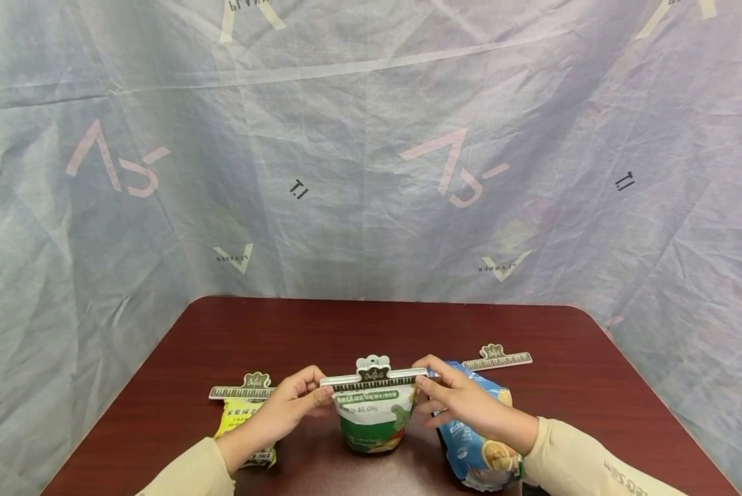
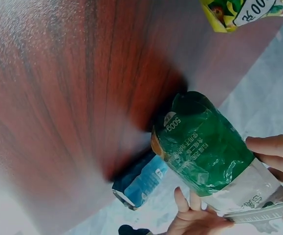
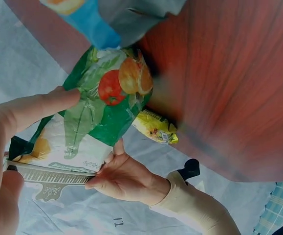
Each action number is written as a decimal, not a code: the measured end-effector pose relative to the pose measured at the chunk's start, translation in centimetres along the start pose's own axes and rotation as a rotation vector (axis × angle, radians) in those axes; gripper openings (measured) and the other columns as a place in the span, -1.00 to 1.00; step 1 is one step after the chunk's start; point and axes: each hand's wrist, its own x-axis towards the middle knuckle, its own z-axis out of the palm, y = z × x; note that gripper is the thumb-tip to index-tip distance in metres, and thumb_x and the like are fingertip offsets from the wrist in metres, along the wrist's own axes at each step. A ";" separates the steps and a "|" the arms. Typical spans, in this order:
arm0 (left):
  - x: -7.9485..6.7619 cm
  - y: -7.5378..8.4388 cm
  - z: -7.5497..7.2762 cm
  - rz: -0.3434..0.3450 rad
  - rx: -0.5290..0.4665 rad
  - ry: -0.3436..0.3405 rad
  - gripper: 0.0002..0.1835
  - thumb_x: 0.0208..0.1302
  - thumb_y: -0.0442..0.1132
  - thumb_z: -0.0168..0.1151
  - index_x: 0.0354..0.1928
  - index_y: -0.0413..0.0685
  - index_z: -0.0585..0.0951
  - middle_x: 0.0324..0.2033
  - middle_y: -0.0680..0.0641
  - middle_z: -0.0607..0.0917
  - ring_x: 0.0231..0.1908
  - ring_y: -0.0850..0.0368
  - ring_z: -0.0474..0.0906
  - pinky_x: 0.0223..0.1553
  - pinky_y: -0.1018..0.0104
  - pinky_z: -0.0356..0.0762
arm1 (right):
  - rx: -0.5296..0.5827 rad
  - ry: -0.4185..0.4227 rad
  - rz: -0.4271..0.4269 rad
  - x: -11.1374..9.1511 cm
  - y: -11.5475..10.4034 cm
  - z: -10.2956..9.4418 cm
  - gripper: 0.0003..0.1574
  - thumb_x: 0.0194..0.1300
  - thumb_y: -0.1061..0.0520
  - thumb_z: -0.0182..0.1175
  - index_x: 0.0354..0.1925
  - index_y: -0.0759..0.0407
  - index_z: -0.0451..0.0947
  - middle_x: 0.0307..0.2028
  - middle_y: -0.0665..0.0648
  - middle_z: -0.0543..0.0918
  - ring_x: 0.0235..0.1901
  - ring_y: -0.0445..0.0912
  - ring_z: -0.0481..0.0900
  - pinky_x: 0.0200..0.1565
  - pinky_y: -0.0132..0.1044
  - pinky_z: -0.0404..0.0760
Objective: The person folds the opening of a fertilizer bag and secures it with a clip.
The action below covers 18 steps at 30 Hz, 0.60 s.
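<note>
A green and white food bag (image 1: pixel 373 426) is in the middle, its top edge under a long bag clip (image 1: pixel 375 379) with a piano-key pattern. My left hand (image 1: pixel 297 398) pinches the left end of this clip between thumb and fingers. At the other end, my right hand (image 1: pixel 464 399) pinches the clip the same way. In the right wrist view, pictures of a tomato and an onion show on the green bag (image 3: pixel 97 110), and one right finger lies along its side. The left wrist view shows the green lower part of the bag (image 2: pixel 205 147) over the dark red table.
On the left, a yellow bag (image 1: pixel 237 413) carries a similar clip (image 1: pixel 242 393). A blue bag (image 1: pixel 470 444) is behind and below my right hand, with another clip (image 1: pixel 501 360) at its top. A grey printed cloth (image 1: pixel 346 227) hangs behind the dark red table (image 1: pixel 321 324).
</note>
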 end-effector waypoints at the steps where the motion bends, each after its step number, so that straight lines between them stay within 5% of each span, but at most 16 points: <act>1: 0.0 0.0 0.0 -0.007 -0.006 0.000 -0.73 0.35 -0.28 0.01 -0.25 -0.45 0.31 -0.37 -0.12 0.51 -0.17 0.18 0.59 -0.16 -0.05 0.50 | 0.009 0.000 0.005 0.0 0.0 0.0 -0.59 0.42 -0.04 -0.10 0.07 0.20 0.20 -0.24 0.25 0.34 -0.11 0.28 0.53 -0.24 0.03 0.57; 7: 0.2 -0.3 0.1 -0.031 -0.058 0.006 -0.79 0.35 -0.25 0.01 -0.33 -0.28 0.31 -0.39 -0.07 0.54 -0.20 0.11 0.61 -0.15 -0.12 0.47 | 0.085 0.000 0.031 0.0 -0.1 0.0 -0.59 0.41 -0.04 -0.08 0.04 0.22 0.20 -0.23 0.22 0.33 -0.09 0.27 0.53 -0.20 0.08 0.54; 14: 0.3 0.0 0.4 -0.063 -0.083 0.037 -0.64 0.35 -0.24 0.03 -0.33 -0.47 0.22 -0.34 -0.10 0.60 -0.22 -0.03 0.62 -0.14 -0.12 0.46 | 0.159 -0.009 0.056 0.2 -0.1 -0.2 -0.65 0.40 -0.04 -0.07 -0.02 0.18 0.23 -0.22 0.25 0.34 -0.09 0.29 0.53 -0.16 0.15 0.50; 18: 0.5 0.2 0.3 -0.083 -0.081 0.040 -0.75 0.34 -0.21 0.04 -0.37 -0.24 0.28 -0.37 -0.04 0.62 -0.22 0.02 0.62 -0.15 -0.10 0.47 | 0.179 -0.023 0.072 0.5 -0.2 -0.3 -0.64 0.41 -0.04 -0.09 -0.01 0.20 0.21 -0.27 0.22 0.36 -0.10 0.32 0.52 -0.16 0.17 0.49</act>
